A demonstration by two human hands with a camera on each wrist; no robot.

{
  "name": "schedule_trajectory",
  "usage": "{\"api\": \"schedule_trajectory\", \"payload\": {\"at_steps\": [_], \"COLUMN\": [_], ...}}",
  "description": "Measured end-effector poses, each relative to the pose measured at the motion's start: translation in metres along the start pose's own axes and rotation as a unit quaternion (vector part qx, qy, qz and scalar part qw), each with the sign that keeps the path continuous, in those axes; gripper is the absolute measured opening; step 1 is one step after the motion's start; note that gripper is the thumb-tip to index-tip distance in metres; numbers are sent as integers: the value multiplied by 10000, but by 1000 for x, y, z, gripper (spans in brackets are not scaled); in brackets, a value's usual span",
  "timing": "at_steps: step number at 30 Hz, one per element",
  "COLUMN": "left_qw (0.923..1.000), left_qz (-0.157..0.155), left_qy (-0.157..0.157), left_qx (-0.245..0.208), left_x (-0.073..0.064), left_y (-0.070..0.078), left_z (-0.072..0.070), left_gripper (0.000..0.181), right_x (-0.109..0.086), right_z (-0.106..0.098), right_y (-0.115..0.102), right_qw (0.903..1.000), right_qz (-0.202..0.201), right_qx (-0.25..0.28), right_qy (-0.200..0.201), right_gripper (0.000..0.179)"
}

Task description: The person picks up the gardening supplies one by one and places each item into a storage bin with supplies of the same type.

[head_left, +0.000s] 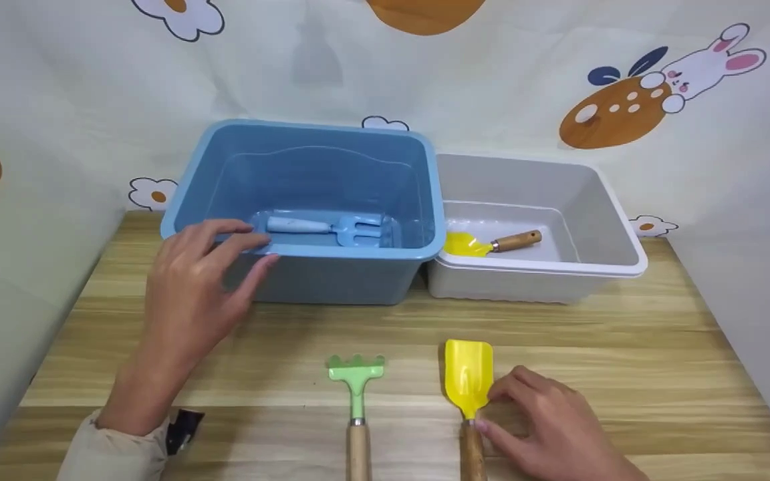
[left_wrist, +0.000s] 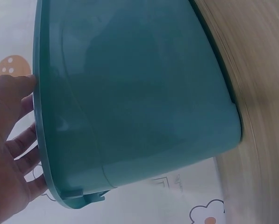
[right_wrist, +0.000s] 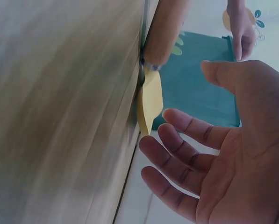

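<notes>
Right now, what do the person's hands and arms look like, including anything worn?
The left hand and right hand are bare, with no gloves or rings showing. A cream sleeve, slightly wrinkled, ends near the left wrist; at its edge is a small, shiny black piece, too unclear to identify. No sleeve shows on the right side.

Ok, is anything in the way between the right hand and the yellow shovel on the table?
Nothing visible: the right hand is right beside the yellow shovel, and the green rake lies on that shovel's far side.
</notes>
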State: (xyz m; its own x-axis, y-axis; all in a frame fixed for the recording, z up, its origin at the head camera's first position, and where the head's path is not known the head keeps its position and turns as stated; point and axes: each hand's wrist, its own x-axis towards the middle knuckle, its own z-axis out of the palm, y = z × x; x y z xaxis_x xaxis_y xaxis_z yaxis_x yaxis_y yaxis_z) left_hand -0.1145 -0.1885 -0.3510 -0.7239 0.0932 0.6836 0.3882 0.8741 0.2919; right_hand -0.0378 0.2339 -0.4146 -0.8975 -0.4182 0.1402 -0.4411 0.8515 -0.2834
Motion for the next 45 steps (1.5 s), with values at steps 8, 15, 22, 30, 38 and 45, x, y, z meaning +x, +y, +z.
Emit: {"api": "schedule_trajectory", "payload": {"at_steps": [8,15,22,30,38,45], "left_qw": [9997,9993,9989,9984,9978,9974], "left_qz": [-240,-339,-416,-451,-566,-613], "left_qy": [-92,-138,-146,-120,-216,-295], "left_qx": [43,-81,-130,-331,-260,-258], "left_x": [-2,-3,-4,-5,-5,-5], "left_y": [-2,0,1,0,1,3], "left_z": [-7,-5,-3,-2,-5,-7], "left_gripper": [25,24,24,23,26,25], "right_x": [5,5,4,0,5,5], "right_z": [-1,4,6,14,15,9], "right_y": [-16,-19,-17,-20,-22,-18], "right_qw": [9875,9842,9795,9899,9836,9802], "right_qz": [751,1065,1236,1128,1234,1228], "right_qx": [260,104,162,-83,65,-101], "right_qy": [-1364,-1413,-1584,-857,-1310,-1548], "right_gripper": [49,50,57,50,54,42]}}
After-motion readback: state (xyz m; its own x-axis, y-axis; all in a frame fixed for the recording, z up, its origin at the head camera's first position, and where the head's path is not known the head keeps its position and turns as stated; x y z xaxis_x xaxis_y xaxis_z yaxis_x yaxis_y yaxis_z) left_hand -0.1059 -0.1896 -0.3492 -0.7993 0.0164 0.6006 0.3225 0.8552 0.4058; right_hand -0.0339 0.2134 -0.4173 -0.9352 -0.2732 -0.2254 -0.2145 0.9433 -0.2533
